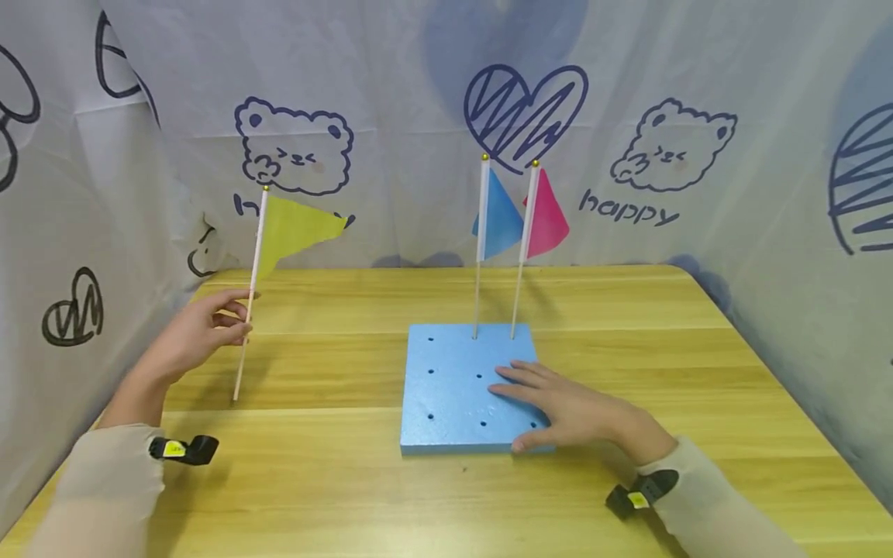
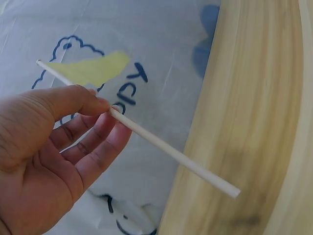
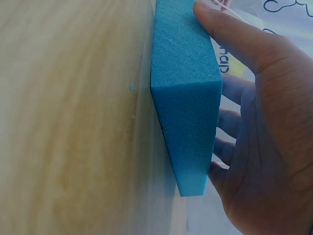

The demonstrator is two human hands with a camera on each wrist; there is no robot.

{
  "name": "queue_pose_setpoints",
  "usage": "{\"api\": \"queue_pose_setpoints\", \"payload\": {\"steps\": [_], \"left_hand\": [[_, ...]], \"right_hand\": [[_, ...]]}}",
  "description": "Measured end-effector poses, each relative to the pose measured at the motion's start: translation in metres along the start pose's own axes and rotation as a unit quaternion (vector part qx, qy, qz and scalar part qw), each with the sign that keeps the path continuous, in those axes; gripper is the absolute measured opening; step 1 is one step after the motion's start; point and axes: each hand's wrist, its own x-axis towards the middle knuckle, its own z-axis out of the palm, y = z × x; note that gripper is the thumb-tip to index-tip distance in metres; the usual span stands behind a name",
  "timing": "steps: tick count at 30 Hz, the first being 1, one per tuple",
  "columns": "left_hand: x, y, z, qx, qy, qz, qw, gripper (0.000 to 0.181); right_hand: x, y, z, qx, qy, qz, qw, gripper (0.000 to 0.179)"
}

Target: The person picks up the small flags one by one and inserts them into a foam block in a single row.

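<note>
Between thumb and fingertips my left hand (image 1: 198, 332) pinches the thin stick of a yellow pennant flag (image 1: 293, 226), held a little off upright at the table's left. In the left wrist view, the bare lower end of the flagstick (image 2: 171, 153) juts out past the thumb. My right hand (image 1: 575, 404) rests with spread fingers on the front right part of a light blue foam board (image 1: 453, 395). The thumb lies at the front edge and partly covers a hole there. The right wrist view shows the board's thick sides (image 3: 188, 117) beside the palm.
A blue flag (image 1: 498, 218) and a pink flag (image 1: 547, 218) stand in holes along the board's back edge, the pink one leaning slightly. Several small holes dot the board. Behind the wooden table (image 1: 335, 488) hangs a printed cloth (image 1: 405, 139), with more cloth at both sides.
</note>
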Motion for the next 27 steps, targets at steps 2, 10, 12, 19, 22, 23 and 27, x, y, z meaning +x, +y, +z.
{"api": "queue_pose_setpoints", "payload": {"steps": [2, 10, 12, 19, 22, 23, 27], "left_hand": [[0.004, 0.005, 0.004, -0.008, -0.001, 0.0, 1.0, 0.047], [0.021, 0.023, 0.02, -0.032, -0.005, 0.004, 0.9995, 0.048], [0.025, 0.029, 0.024, -0.039, -0.005, 0.004, 0.9992, 0.048], [0.042, 0.042, 0.041, -0.072, -0.002, 0.024, 0.9971, 0.047], [0.05, 0.048, 0.048, -0.086, -0.007, 0.036, 0.9956, 0.046], [0.053, 0.051, 0.05, -0.09, -0.009, 0.038, 0.9952, 0.046], [0.062, 0.063, 0.059, -0.107, -0.014, 0.04, 0.9934, 0.048]], "right_hand": [[0.0, 0.0, 0.0, -0.002, 0.003, -0.002, 1.0, 0.084], [0.0, 0.001, 0.001, -0.002, 0.002, -0.004, 1.0, 0.084], [0.0, 0.001, 0.001, -0.002, 0.003, -0.003, 1.0, 0.084], [0.0, 0.001, 0.002, -0.001, 0.0, 0.0, 1.0, 0.085], [0.001, 0.0, 0.001, 0.0, -0.004, 0.005, 1.0, 0.085], [0.001, -0.001, 0.0, 0.0, -0.005, 0.007, 1.0, 0.086], [0.001, -0.001, 0.0, 0.0, -0.004, 0.01, 0.9999, 0.086]]}}
